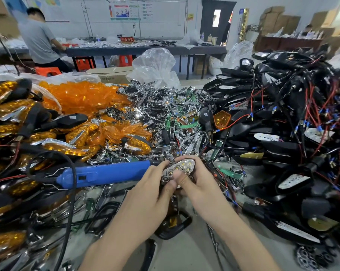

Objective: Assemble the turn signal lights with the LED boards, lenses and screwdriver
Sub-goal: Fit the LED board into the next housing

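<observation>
Both my hands hold one turn signal light (pixel 180 168) at the table's middle; its chrome reflector with lit-looking LEDs faces up. My left hand (pixel 151 189) grips its left end, thumb on top. My right hand (pixel 196 179) wraps the right end, thumb pressing the reflector. A blue electric screwdriver (pixel 106 174) lies just left of my hands, its tip pointing toward the light. Orange lenses (pixel 81 96) are heaped at the back left. Chrome reflectors and green LED boards (pixel 165 114) pile up in the middle.
Black housings with red and black wires (pixel 282 124) are stacked high on the right. Finished orange lights (pixel 18 124) fill the left. The screwdriver's black cable (pixel 71 202) loops down the left. A person (pixel 40 38) works at a far table. A plastic bag (pixel 155 65) stands behind.
</observation>
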Demonstrator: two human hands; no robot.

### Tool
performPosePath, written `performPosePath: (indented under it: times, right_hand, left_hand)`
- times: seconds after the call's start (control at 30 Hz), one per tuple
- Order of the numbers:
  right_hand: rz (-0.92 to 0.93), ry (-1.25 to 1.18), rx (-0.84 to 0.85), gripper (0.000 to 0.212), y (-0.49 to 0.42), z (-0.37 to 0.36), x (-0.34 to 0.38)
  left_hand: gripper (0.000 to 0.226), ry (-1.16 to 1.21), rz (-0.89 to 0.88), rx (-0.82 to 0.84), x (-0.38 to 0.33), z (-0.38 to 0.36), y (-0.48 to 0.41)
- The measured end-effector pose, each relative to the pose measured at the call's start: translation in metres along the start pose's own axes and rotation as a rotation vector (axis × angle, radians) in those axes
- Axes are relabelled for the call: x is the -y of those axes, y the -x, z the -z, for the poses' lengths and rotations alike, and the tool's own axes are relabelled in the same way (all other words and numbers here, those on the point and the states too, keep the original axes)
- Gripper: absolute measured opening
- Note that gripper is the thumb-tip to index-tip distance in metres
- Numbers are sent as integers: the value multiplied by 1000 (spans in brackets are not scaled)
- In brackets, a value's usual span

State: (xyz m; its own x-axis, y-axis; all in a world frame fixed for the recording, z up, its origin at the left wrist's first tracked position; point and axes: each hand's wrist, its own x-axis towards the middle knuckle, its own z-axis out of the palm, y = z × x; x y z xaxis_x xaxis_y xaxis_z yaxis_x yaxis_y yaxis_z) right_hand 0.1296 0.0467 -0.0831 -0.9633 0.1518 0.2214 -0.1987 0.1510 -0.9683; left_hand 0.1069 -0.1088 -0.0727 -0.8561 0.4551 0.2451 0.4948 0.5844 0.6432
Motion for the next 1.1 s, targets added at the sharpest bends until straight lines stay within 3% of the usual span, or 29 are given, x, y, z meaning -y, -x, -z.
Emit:
performPosePath:
  times: [0.37, 0.53, 0.67, 0.83, 1.1]
  right_hand:
    - [-79, 66, -197, 16, -5, -13, -5]
    - [-117, 32, -171, 13, -5, -11, -4]
    - [-202, -226, -92, 7, -5, -7, -2]
    - [-283, -414, -60, 30, -7, -2, 0]
    - [-289, -461, -43, 29, -7, -2, 1]
  left_hand:
    - [30, -186, 109, -77, -12, -10, -6]
    - [33, -132, 109, -114, -10, -13, -6]
    - [38, 58, 79, -64, -2, -11, -7]
    - [40, 161, 87, -59, 2, -11, -7]
    - [48, 177, 104, -55, 2, -12, -6]
